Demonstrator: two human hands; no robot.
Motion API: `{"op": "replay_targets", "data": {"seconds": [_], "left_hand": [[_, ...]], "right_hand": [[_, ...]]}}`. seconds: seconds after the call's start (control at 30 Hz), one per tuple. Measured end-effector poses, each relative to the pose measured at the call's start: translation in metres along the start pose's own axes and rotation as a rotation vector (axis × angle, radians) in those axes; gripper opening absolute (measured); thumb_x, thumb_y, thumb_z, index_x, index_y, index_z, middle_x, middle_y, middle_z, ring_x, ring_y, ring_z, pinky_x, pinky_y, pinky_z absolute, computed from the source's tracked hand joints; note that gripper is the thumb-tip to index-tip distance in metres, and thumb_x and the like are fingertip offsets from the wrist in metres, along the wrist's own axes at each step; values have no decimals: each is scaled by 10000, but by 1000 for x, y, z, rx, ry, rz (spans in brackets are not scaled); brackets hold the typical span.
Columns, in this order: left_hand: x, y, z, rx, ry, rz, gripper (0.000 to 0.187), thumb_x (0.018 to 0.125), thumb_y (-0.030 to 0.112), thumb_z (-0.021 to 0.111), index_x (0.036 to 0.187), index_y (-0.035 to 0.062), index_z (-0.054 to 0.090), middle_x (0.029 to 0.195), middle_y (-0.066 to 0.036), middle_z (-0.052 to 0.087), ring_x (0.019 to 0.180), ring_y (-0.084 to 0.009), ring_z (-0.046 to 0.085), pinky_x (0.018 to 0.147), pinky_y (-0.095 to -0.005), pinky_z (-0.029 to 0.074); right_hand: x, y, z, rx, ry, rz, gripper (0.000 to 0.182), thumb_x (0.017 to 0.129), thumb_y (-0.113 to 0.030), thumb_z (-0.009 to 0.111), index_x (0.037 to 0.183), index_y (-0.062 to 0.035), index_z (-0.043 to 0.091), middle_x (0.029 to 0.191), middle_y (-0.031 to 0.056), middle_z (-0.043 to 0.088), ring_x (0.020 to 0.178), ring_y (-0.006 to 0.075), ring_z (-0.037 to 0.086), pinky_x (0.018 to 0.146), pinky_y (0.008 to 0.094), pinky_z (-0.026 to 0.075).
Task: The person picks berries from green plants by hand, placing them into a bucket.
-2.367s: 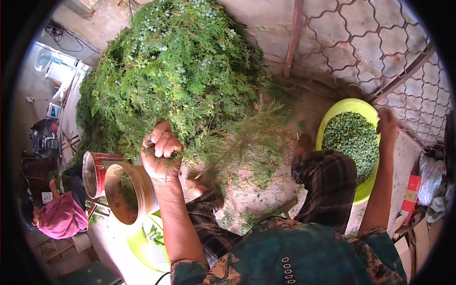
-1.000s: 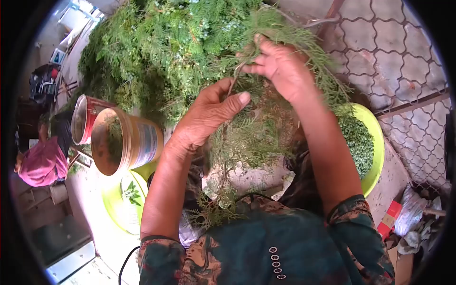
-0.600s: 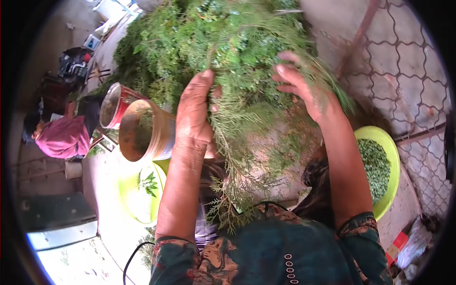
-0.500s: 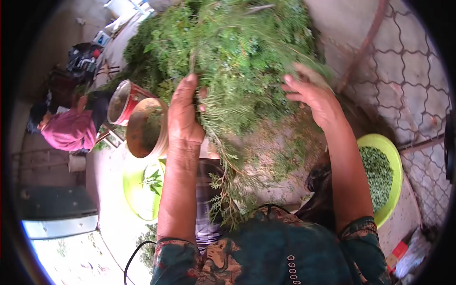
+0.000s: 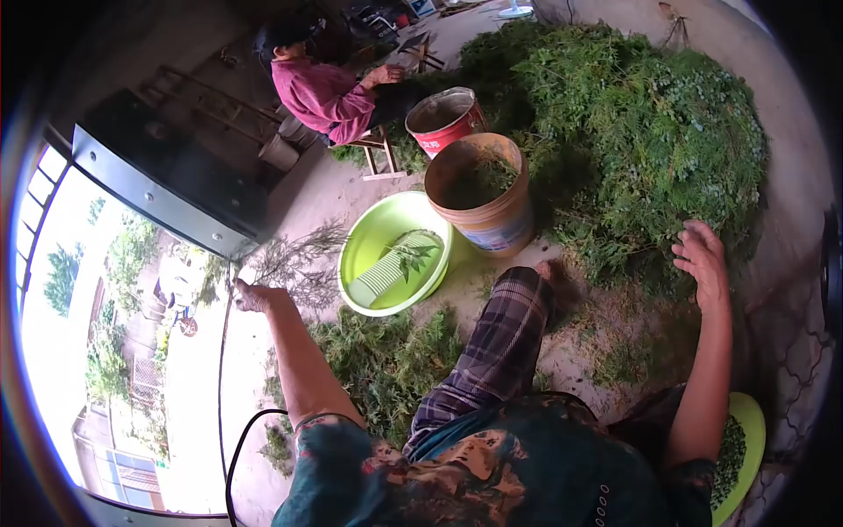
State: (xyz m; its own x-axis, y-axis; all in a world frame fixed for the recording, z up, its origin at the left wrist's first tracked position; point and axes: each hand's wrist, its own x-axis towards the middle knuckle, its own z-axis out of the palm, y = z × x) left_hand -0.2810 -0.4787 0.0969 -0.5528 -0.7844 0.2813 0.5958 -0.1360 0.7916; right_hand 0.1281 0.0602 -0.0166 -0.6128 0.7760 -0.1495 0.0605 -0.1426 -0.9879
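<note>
My left hand is stretched out to the left by the bright doorway, closed on the stem end of a blurred, thin branch. My right hand is raised at the lower edge of the large heap of green branches, its fingers apart and nothing in them. Below the branch, cut green sprigs lie on the floor beside my leg in plaid trousers.
A green basin with a ridged board, an orange-brown bucket and a red bucket stand ahead. A person in pink sits on a stool beyond. Another green basin holds small green pieces at the right.
The view has turned left. My left hand has moved from the heap far out to the left with a branch. My right hand stays near the heap.
</note>
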Motion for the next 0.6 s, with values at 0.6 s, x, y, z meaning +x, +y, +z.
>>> {"op": "replay_targets", "data": {"seconds": [0.6], "left_hand": [[-358,-76,138,532,-1789,-161,272,793,103,562,1032,-26,586,848,-91,627,666,-125,598,569,-244,488]], "right_hand": [[-44,-8,-55,155,268,-153,398,835,-204,611,1145,18,497,963,83,562,816,131,549,675,287,451]]}}
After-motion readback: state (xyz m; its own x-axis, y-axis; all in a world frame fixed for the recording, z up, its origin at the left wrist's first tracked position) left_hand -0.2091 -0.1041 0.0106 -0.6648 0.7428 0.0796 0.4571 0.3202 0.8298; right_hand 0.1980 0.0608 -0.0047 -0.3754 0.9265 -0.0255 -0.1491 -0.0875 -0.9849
